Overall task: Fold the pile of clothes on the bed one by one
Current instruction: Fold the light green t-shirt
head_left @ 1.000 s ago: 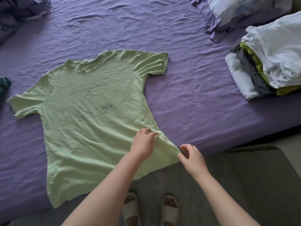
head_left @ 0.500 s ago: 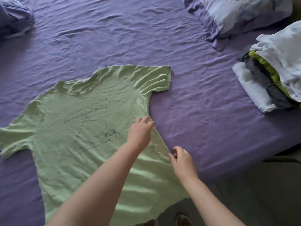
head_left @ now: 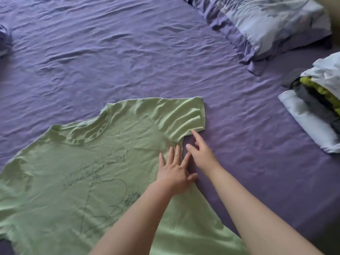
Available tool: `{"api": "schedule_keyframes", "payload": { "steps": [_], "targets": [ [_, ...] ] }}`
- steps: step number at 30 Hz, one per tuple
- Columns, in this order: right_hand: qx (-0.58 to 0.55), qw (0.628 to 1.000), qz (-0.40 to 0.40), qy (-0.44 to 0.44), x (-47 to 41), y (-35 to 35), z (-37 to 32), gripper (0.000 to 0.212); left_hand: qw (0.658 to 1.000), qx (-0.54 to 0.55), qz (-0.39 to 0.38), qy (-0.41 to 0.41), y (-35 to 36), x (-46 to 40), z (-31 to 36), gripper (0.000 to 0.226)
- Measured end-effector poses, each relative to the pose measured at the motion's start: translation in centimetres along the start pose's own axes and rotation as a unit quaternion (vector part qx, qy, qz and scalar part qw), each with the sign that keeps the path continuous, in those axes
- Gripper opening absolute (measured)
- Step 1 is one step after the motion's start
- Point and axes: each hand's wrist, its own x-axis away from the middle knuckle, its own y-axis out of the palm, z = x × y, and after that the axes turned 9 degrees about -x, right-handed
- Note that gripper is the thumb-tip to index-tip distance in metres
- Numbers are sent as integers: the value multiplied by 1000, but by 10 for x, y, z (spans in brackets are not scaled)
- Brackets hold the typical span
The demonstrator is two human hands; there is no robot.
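Note:
A light green T-shirt [head_left: 88,172] with a dark line drawing lies spread flat, front up, on the purple bed sheet [head_left: 128,57]. My left hand [head_left: 174,168] rests flat on the shirt near its right armpit, fingers straight and spread. My right hand [head_left: 200,153] is just beside it over the sheet, fingers extended, the index fingertip touching the lower edge of the shirt's right sleeve [head_left: 185,116]. Neither hand grips anything. At the right edge sits the pile of clothes [head_left: 316,100], white, grey and yellow-green pieces stacked loosely.
A pillow [head_left: 266,24] in a pale blue patterned case with a purple border lies at the top right. A bundle of bluish fabric [head_left: 4,41] shows at the far left edge. The sheet is wrinkled all over.
Both hands have moved up from the shirt's hem along its right side to the armpit and sleeve. The pinching fingers have straightened. The view has shifted forward over the bed.

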Motion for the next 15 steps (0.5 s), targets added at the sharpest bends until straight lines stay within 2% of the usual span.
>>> {"api": "schedule_keyframes", "payload": {
  "steps": [3, 6, 8, 11, 15],
  "targets": [
    [-118, 992, 48, 10, -28, 11, -12, 54, 998, 56, 36, -8, -6, 2, -2, 73],
    [-207, 966, 148, 32, -47, 20, -18, 55, 985, 97, 138, -45, -12, 7, -13, 57],
    [-242, 942, 223, 56, -57, 25, -23, 66, 977, 110, 168, -77, -17, 5, -27, 51],
    [-187, 939, 275, 84, -73, 29, -30, 90, 980, 86, 139, -114, -25, -7, -49, 56],
    [-69, 949, 288, 104, -96, 21, -35, 101, 985, 47, 110, -125, -37, -36, -76, 61]
  ]
}}
